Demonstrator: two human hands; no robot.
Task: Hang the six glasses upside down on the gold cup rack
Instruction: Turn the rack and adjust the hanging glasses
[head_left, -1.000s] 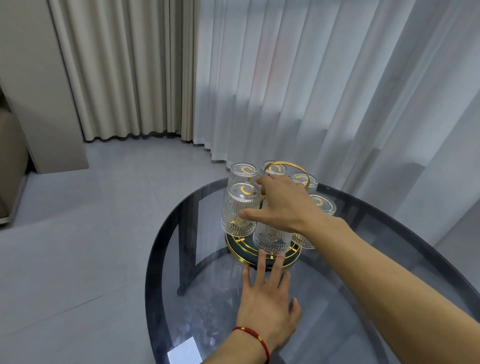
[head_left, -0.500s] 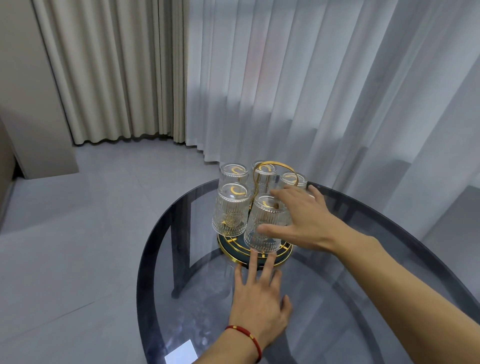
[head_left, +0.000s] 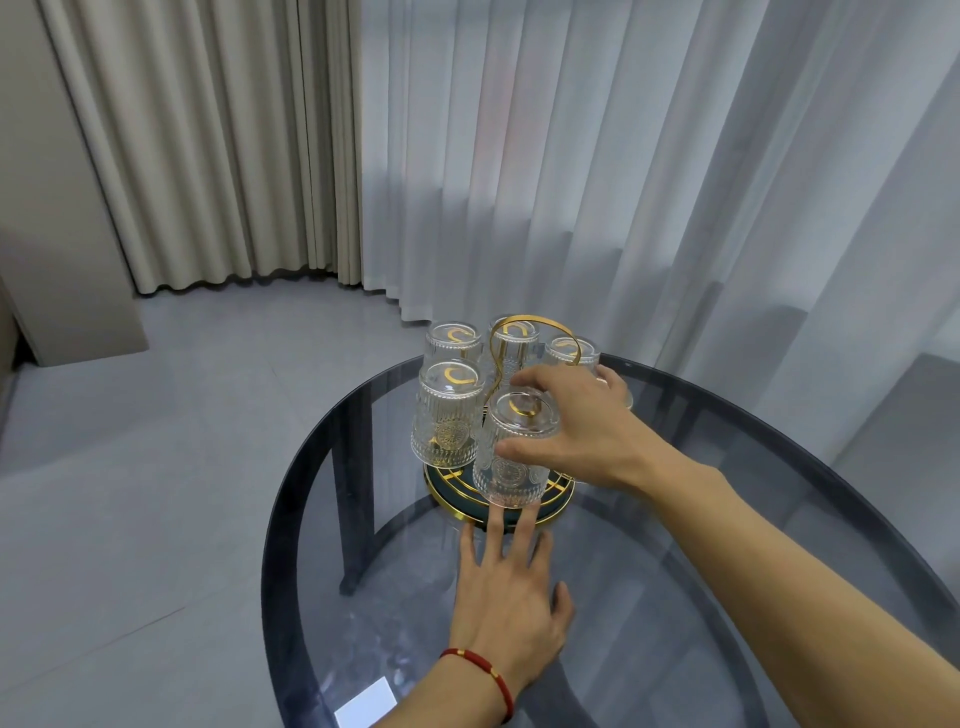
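The gold cup rack (head_left: 558, 509) stands on the far part of a smoked-glass table, its ring handle (head_left: 540, 320) on top. Several ribbed clear glasses hang on it upside down: one at front left (head_left: 448, 415), others behind (head_left: 453, 340), (head_left: 513, 340), (head_left: 566, 352). My right hand (head_left: 587, 431) wraps the front glass (head_left: 511, 467), thumb against its side and index finger curled over its base. Another glass is mostly hidden behind that hand. My left hand (head_left: 506, 597) lies flat on the table, fingertips at the rack's base rim.
The oval table (head_left: 275, 525) has a dark rim and dark legs showing through the top. A small white card (head_left: 366, 701) lies near its front edge. Grey tiled floor lies to the left; curtains hang close behind the table.
My right hand has slid from over the front glass to its right side, uncovering the glass's base. The left hand stays flat on the table.
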